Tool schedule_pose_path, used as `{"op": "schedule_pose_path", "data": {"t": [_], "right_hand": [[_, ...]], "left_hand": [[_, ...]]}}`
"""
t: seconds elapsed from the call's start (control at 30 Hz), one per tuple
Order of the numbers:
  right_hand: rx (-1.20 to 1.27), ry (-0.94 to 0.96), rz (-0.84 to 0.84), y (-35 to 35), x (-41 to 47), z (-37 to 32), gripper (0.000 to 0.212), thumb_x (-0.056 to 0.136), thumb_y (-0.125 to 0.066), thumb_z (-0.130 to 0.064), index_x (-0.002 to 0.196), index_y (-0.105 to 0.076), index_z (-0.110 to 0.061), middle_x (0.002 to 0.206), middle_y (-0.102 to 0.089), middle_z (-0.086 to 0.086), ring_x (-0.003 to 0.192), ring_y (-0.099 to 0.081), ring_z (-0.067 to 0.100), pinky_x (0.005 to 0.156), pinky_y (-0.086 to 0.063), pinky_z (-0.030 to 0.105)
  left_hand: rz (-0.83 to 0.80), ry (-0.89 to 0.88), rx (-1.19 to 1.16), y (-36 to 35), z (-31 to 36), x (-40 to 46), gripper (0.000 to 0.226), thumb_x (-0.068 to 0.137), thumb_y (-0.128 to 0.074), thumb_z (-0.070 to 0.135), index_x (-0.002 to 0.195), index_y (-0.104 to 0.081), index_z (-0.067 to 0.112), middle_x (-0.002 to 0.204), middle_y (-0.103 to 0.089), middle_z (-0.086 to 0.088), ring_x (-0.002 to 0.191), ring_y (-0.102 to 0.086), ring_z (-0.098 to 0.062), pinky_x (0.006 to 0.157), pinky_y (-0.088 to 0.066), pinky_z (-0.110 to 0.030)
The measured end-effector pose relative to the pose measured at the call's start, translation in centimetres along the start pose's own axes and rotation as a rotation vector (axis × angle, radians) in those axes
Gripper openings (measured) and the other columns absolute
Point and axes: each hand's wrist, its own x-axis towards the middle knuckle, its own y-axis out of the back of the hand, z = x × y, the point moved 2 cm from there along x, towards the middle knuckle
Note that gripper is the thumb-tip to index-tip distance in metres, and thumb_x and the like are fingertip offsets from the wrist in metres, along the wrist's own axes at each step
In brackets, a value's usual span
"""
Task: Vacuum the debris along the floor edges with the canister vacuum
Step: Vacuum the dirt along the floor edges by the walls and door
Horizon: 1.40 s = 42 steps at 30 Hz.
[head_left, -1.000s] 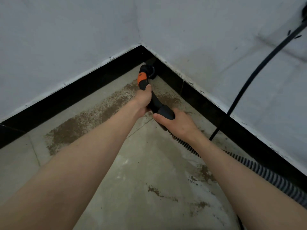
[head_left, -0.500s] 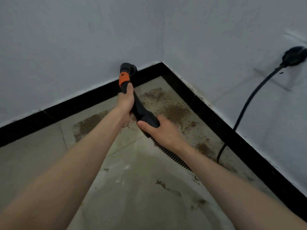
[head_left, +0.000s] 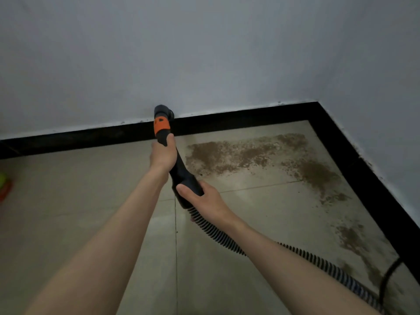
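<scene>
The black vacuum wand (head_left: 181, 171) with an orange band (head_left: 161, 126) points at the black skirting (head_left: 238, 120) of the far wall, its round nozzle (head_left: 162, 111) against the wall's foot. My left hand (head_left: 163, 154) grips the wand just below the orange band. My right hand (head_left: 201, 197) grips the thick rear end where the ribbed hose (head_left: 227, 239) joins. Brown debris (head_left: 247, 153) lies on the tiles to the right of the nozzle, reaching into the corner and along the right skirting (head_left: 372, 194).
A black power cable (head_left: 388, 272) curves over the floor at the lower right beside the hose. Something red and green (head_left: 3, 185) shows at the left edge. Beige floor tiles (head_left: 79, 189) lie to the left of the wand.
The nozzle has travelled left along the far skirting, away from the corner. The view has swung left with it, and the wall socket is out of sight.
</scene>
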Motion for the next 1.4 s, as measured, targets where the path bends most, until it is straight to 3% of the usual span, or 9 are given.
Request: {"op": "schedule_pose_path", "data": {"t": [0.1, 0.23, 0.4, 0.53, 0.67, 0.9, 1.03, 1.23, 1.4], "right_hand": [[-0.167, 0.014, -0.007, -0.5, 0.4, 1.3, 0.048, 0.082, -0.067, -0.058, 0.106, -0.058, -0.018, 0.095, -0.067, 0.002, 0.074, -0.065, 0.018, 0.069, -0.057, 0.04], [-0.431, 0.002, -0.035, 1.3, 0.9, 2.1, 0.052, 0.079, -0.064, -0.066, 0.101, -0.058, -0.02, 0.09, -0.066, -0.001, 0.079, -0.064, 0.018, 0.071, -0.053, 0.038], [-0.645, -0.015, -0.016, 3.3, 1.2, 2.9, 0.057, 0.08, -0.059, -0.07, 0.107, -0.055, -0.019, 0.093, -0.065, -0.002, 0.082, -0.063, 0.017, 0.073, -0.053, 0.037], [-0.72, -0.01, 0.028, 4.8, 1.3, 3.3, 0.055, 0.081, -0.057, -0.07, 0.105, -0.054, -0.02, 0.092, -0.064, -0.003, 0.08, -0.062, 0.015, 0.069, -0.051, 0.033], [-0.727, -0.004, 0.038, 5.8, 1.3, 3.1, 0.054, 0.08, -0.055, -0.071, 0.101, -0.053, -0.022, 0.086, -0.062, -0.003, 0.074, -0.061, 0.015, 0.062, -0.047, 0.03], [-0.857, 0.043, 0.075, 6.3, 0.7, 2.7, 0.056, 0.08, -0.055, -0.072, 0.104, -0.053, -0.021, 0.087, -0.063, -0.001, 0.078, -0.061, 0.018, 0.066, -0.047, 0.032], [-0.881, 0.075, 0.109, 6.7, 0.6, 2.0, 0.057, 0.079, -0.054, -0.073, 0.104, -0.052, -0.022, 0.086, -0.062, -0.001, 0.079, -0.06, 0.02, 0.065, -0.044, 0.032], [-0.882, 0.028, 0.054, 6.1, 0.7, 2.5, 0.058, 0.079, -0.054, -0.074, 0.104, -0.054, -0.021, 0.086, -0.065, -0.002, 0.079, -0.062, 0.017, 0.065, -0.048, 0.032], [-0.866, 0.027, 0.064, 6.3, 0.8, 2.6, 0.057, 0.079, -0.055, -0.073, 0.103, -0.054, -0.02, 0.087, -0.064, -0.002, 0.078, -0.061, 0.017, 0.064, -0.047, 0.031]], "left_hand": [[-0.01, 0.11, -0.086, 1.4, -2.8, -0.4, 0.06, 0.098, -0.038, 0.048, 0.138, -0.037, 0.003, 0.131, -0.051, -0.019, 0.115, -0.053, -0.036, 0.096, -0.047, -0.046], [-0.074, 0.291, -0.283, 0.8, -5.6, -1.3, 0.056, 0.101, -0.038, 0.039, 0.141, -0.031, 0.0, 0.135, -0.047, -0.02, 0.121, -0.049, -0.038, 0.093, -0.047, -0.046], [-0.145, 0.334, -0.368, -1.7, -6.5, -1.8, 0.058, 0.103, -0.034, 0.035, 0.143, -0.025, -0.005, 0.141, -0.041, -0.024, 0.127, -0.044, -0.039, 0.094, -0.044, -0.046], [-0.188, 0.336, -0.363, -3.6, -6.8, -1.7, 0.058, 0.103, -0.03, 0.038, 0.142, -0.027, -0.004, 0.141, -0.043, -0.023, 0.128, -0.045, -0.037, 0.097, -0.044, -0.045], [-0.158, 0.326, -0.355, -4.8, -6.5, -1.4, 0.055, 0.103, -0.03, 0.037, 0.143, -0.029, -0.001, 0.138, -0.046, -0.021, 0.124, -0.048, -0.035, 0.089, -0.046, -0.04], [-0.129, 0.341, -0.36, -5.5, -6.7, -1.7, 0.054, 0.103, -0.029, 0.037, 0.143, -0.029, 0.001, 0.136, -0.048, -0.02, 0.123, -0.05, -0.035, 0.09, -0.046, -0.04], [-0.099, 0.295, -0.361, -5.6, -5.8, -1.5, 0.057, 0.102, -0.029, 0.041, 0.144, -0.027, 0.002, 0.138, -0.047, -0.018, 0.124, -0.049, -0.032, 0.099, -0.045, -0.041], [-0.122, 0.364, -0.383, -5.6, -7.0, -1.8, 0.054, 0.103, -0.03, 0.037, 0.144, -0.028, 0.001, 0.137, -0.047, -0.019, 0.123, -0.049, -0.034, 0.087, -0.046, -0.039], [-0.151, 0.368, -0.383, -5.9, -6.8, -1.6, 0.054, 0.103, -0.03, 0.036, 0.143, -0.028, 0.001, 0.135, -0.048, -0.018, 0.122, -0.05, -0.034, 0.092, -0.046, -0.042]]}}
